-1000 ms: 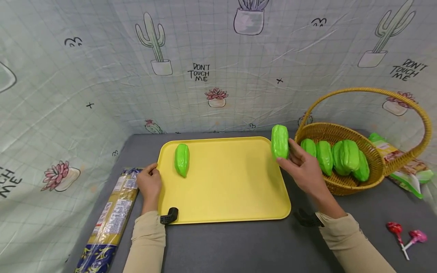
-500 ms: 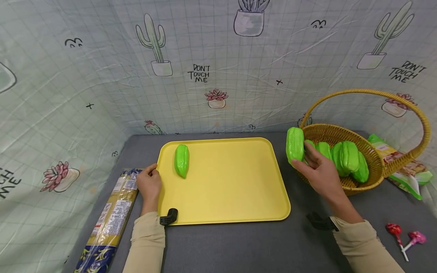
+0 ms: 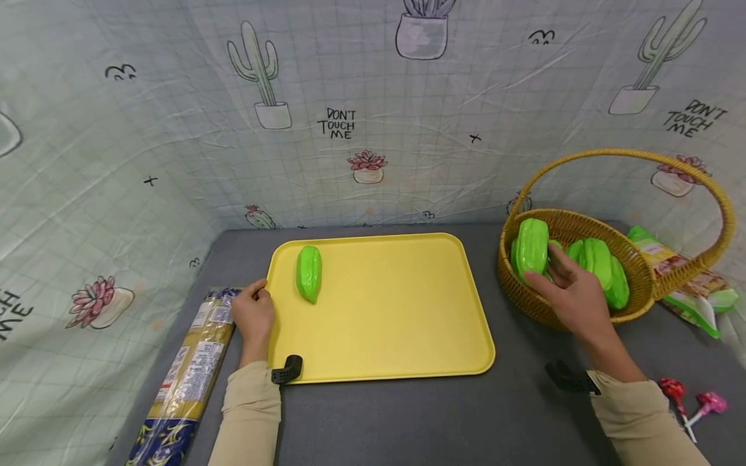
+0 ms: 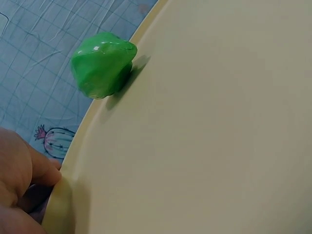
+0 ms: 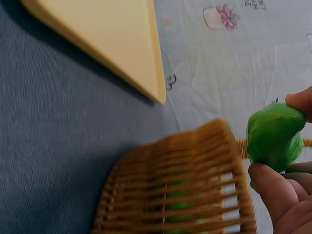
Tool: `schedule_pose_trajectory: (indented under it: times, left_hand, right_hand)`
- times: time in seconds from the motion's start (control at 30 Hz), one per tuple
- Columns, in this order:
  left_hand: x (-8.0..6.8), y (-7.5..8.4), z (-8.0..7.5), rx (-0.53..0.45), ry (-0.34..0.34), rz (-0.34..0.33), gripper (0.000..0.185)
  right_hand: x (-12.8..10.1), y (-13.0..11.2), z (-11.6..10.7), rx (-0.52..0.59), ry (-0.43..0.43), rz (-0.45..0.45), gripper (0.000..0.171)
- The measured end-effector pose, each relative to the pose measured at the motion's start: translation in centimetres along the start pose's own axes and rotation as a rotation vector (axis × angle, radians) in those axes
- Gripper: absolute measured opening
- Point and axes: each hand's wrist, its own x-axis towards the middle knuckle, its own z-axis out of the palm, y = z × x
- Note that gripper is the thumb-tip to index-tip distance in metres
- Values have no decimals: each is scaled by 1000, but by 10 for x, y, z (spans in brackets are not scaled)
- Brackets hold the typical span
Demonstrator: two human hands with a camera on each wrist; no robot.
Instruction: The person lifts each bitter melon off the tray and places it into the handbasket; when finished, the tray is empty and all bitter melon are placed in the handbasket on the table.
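In the head view my right hand (image 3: 574,294) pinches a green star fruit (image 3: 533,246) between thumb and fingers over the left side of a wicker basket (image 3: 527,301). The right wrist view shows this fruit (image 5: 273,134) end-on, above the basket's rim. Several more green star fruits (image 3: 597,262) lie inside the basket, partly hidden by the hand. My left hand (image 3: 254,314) grips the left rim of a yellow tray (image 3: 396,304), fingers curled at its edge. One star fruit (image 3: 309,273) lies on the tray's upper left, its pointed end toward me.
Left of the tray lies a long wrapped pack (image 3: 189,375) with a blue patterned end. A green snack bag (image 3: 693,281) sits behind and right of the basket, whose tall handle (image 3: 629,153) arches up. Two lollipops (image 3: 693,401) lie by the right sleeve. Printed cloth (image 3: 373,77) hangs behind.
My right hand has carried the star fruit rightward from the tray's upper right corner to over the basket. The left hand, the tray and the fruit on it have stayed in place.
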Motion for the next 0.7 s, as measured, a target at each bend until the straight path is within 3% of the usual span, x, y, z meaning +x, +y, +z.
schedule_pose_trajectory:
  times: [0.7]
  left_hand:
    - [-2, 3, 1, 5, 3, 0, 36]
  right_hand:
    - [16, 28, -26, -94, 18, 64, 89]
